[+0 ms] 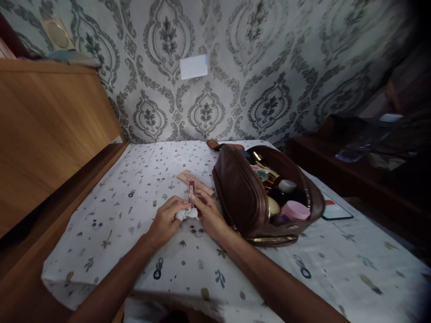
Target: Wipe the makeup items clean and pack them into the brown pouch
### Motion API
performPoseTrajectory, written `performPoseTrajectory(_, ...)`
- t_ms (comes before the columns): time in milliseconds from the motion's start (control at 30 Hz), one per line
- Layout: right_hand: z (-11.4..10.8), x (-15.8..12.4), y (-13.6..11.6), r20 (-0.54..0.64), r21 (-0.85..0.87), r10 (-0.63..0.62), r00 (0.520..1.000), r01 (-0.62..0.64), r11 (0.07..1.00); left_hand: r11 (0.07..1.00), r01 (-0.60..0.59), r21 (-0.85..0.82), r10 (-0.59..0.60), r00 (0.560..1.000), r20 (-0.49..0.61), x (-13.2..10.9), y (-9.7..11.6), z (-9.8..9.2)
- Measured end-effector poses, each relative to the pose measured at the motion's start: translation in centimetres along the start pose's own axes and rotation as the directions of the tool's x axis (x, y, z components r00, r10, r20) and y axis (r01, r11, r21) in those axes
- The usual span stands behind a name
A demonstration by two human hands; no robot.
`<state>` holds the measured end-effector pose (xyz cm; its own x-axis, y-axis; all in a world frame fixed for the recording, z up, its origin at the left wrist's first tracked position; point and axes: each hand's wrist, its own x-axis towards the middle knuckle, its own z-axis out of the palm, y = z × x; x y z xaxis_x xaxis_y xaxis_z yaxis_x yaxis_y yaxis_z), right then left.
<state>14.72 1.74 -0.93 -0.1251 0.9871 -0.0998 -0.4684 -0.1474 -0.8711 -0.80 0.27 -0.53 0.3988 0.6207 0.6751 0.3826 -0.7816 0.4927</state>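
My right hand (208,213) pinches an upright lipstick (191,188) with its red tip showing. My left hand (166,220) is closed on a small white wad of tissue or cloth (186,214), pressed against the lipstick's lower end. Both hands rest on a white tablecloth (117,211) printed with small motifs. Just right of my right hand stands an open brown leather cosmetic bag (242,193) holding several jars and tubes, among them a pink-lidded jar (295,210) and a white-capped jar (287,185).
A flat beige strip-like object (195,181) lies behind the lipstick. A dark card or phone (335,211) lies right of the bag. A wooden cabinet (43,134) stands at the left, patterned wallpaper behind, and a dark cluttered shelf (363,152) at the right.
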Motion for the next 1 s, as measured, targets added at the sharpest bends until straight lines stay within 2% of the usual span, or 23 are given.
performPoseTrajectory(167, 0.0, 0.0, 0.5, 0.068, -0.046, -0.021, 0.997, 0.024, 0.999, 1.000, 0.025, -0.013, -0.025, 1.000, -0.012, 0.1, 0.0, 0.0)
performPoseTrajectory(333, 0.0, -0.3, 0.4, 0.096, -0.115, 0.044, 0.994, -0.033, 0.993, 0.995, 0.099, -0.009, -0.099, 0.988, -0.118, 0.5, 0.1, -0.3)
performPoseTrajectory(433, 0.0, -0.6, 0.3, 0.123, -0.172, 0.063, 0.990, -0.041, 0.984, 0.985, 0.175, -0.009, -0.172, 0.956, -0.236, 0.7, 0.1, -0.7)
performPoseTrajectory(533, 0.1, -1.0, 0.1, 0.171, -0.257, 0.054, 0.984, -0.008, 0.966, 0.966, 0.259, -0.009, -0.245, 0.904, -0.351, 0.9, -0.1, -1.1)
performPoseTrajectory(633, 0.2, -1.3, -0.2, 0.216, -0.335, 0.039, 0.976, 0.036, 0.941, 0.947, 0.321, -0.019, -0.301, 0.865, -0.401, 1.0, -0.2, -1.4)
performPoseTrajectory(700, 0.3, -1.3, -0.3, 0.235, -0.376, 0.026, 0.972, 0.066, 0.924, 0.948, 0.317, -0.020, -0.300, 0.873, -0.384, 1.1, -0.2, -1.5)
performPoseTrajectory(833, 0.3, -1.3, -0.5, 0.262, -0.423, -0.023, 0.965, 0.136, 0.896, 0.972, 0.237, 0.007, -0.223, 0.923, -0.315, 0.9, -0.3, -1.4)
performPoseTrajectory(1000, 0.3, -1.3, -0.4, 0.243, -0.444, -0.018, 0.970, 0.128, 0.887, 0.975, 0.218, 0.042, -0.196, 0.933, -0.303, 0.8, -0.2, -1.5)
